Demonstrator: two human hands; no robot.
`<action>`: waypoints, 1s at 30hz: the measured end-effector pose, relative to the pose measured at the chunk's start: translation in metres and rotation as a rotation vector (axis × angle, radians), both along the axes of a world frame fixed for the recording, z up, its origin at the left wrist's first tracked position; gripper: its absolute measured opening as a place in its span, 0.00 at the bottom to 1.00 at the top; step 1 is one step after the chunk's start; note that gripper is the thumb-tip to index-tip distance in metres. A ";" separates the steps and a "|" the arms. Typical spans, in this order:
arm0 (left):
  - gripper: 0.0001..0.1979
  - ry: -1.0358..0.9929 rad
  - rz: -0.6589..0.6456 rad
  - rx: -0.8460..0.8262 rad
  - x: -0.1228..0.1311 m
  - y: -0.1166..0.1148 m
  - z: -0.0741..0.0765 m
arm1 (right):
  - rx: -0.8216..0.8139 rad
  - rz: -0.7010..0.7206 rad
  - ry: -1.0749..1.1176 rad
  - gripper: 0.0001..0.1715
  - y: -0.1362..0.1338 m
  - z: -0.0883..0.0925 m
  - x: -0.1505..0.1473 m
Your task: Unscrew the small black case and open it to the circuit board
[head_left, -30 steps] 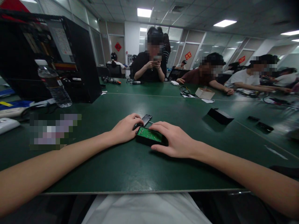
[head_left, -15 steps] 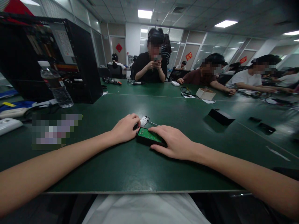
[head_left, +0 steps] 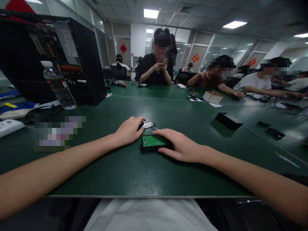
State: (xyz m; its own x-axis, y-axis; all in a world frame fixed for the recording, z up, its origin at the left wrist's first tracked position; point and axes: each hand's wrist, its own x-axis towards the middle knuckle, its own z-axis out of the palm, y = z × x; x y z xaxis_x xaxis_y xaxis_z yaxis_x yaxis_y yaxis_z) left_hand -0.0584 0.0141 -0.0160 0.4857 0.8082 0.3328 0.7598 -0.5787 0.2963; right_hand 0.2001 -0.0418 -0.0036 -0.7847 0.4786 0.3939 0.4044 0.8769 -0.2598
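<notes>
On the green table [head_left: 134, 173], the right hand [head_left: 183, 146] clamped the black case with its green board [head_left: 154, 142] steady, while the left hand [head_left: 130, 130] pinched a small flat piece [head_left: 148, 124] just behind it.

The surface [head_left: 168, 109] is free ahead of the hands; a bottle [head_left: 59, 86] and a black case [head_left: 79, 57] block the far left.

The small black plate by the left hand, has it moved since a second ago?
Yes. The plate has turned and now lies flatter, more crosswise, against the table edge, beside the left hand.
</notes>
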 end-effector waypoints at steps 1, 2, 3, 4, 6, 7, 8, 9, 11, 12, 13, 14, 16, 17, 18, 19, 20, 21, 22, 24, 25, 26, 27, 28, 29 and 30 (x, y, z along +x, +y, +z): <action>0.19 -0.034 -0.001 -0.021 -0.001 0.002 -0.001 | 0.000 -0.011 0.006 0.30 0.001 0.000 0.000; 0.20 -0.073 -0.004 -0.045 -0.001 0.005 -0.002 | 0.006 -0.008 0.007 0.28 0.001 -0.001 0.001; 0.20 -0.112 -0.008 -0.070 -0.002 0.007 -0.003 | 0.016 0.004 0.007 0.26 0.002 -0.001 0.001; 0.19 -0.148 -0.010 -0.092 -0.003 0.009 -0.003 | 0.029 0.022 0.005 0.24 0.002 -0.001 0.001; 0.18 -0.195 -0.008 -0.121 -0.004 0.013 -0.004 | 0.067 0.056 0.001 0.22 0.003 -0.001 0.002; 0.18 -0.204 -0.007 -0.126 -0.004 0.014 -0.003 | 0.090 0.065 -0.007 0.22 0.003 -0.002 0.002; 0.18 -0.204 -0.006 -0.126 -0.005 0.014 -0.003 | 0.113 0.072 -0.019 0.22 0.003 -0.002 0.002; 0.17 -0.199 -0.006 -0.120 -0.005 0.014 -0.002 | 0.136 0.080 -0.034 0.22 0.003 -0.002 0.003; 0.17 -0.186 -0.005 -0.096 -0.004 0.013 -0.001 | 0.181 0.093 -0.050 0.22 0.003 -0.003 0.003; 0.18 -0.183 -0.003 -0.081 -0.004 0.012 -0.001 | 0.200 0.099 -0.044 0.22 0.003 -0.003 0.003; 0.18 -0.185 -0.001 -0.063 -0.004 0.012 -0.001 | 0.218 0.107 -0.031 0.23 0.003 -0.003 0.003; 0.18 -0.189 0.001 -0.043 -0.005 0.011 -0.001 | 0.234 0.112 -0.017 0.23 0.003 -0.004 0.002; 0.20 -0.201 -0.001 -0.012 -0.005 0.011 -0.001 | 0.259 0.117 -0.003 0.23 0.003 -0.004 0.002; 0.21 -0.205 -0.003 -0.003 -0.005 0.011 -0.001 | 0.271 0.117 -0.003 0.23 0.003 -0.005 0.001; 0.22 -0.208 -0.007 0.002 -0.005 0.011 -0.001 | 0.281 0.118 -0.004 0.23 0.003 -0.005 0.001; 0.22 -0.212 -0.012 0.002 -0.005 0.011 -0.001 | 0.288 0.121 -0.004 0.23 0.004 -0.005 0.001; 0.23 -0.219 -0.018 -0.001 -0.004 0.011 -0.001 | 0.293 0.127 -0.001 0.23 0.004 -0.006 0.001; 0.22 -0.227 -0.024 -0.004 -0.004 0.011 -0.001 | 0.294 0.133 0.002 0.24 0.004 -0.006 0.001; 0.22 -0.236 -0.030 -0.007 -0.004 0.011 0.000 | 0.294 0.139 0.004 0.24 0.005 -0.007 0.001; 0.22 -0.253 -0.039 -0.013 -0.004 0.011 0.000 | 0.296 0.143 0.002 0.25 0.005 -0.007 0.001; 0.22 -0.259 -0.042 -0.015 -0.004 0.010 0.000 | 0.301 0.142 -0.001 0.24 0.005 -0.006 0.001; 0.22 -0.264 -0.043 -0.017 -0.004 0.010 0.001 | 0.308 0.141 -0.006 0.23 0.005 -0.006 0.001; 0.22 -0.268 -0.045 -0.021 -0.004 0.010 0.001 | 0.318 0.140 -0.011 0.22 0.005 -0.006 0.001; 0.22 -0.273 -0.051 -0.028 -0.004 0.009 0.001 | 0.331 0.141 -0.017 0.21 0.005 -0.005 0.001; 0.22 -0.278 -0.060 -0.037 -0.004 0.009 0.001 | 0.344 0.144 -0.026 0.20 0.005 -0.005 0.001; 0.22 -0.286 -0.071 -0.048 -0.004 0.009 0.001 | 0.357 0.147 -0.037 0.20 0.006 -0.004 0.001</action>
State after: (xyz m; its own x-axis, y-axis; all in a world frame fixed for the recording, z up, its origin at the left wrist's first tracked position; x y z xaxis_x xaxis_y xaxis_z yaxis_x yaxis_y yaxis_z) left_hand -0.0627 0.0228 -0.0154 0.4337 0.7938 0.4264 0.5996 -0.6075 0.5210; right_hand 0.2011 -0.0362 -0.0080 -0.8517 0.1975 0.4855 0.2706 0.9589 0.0847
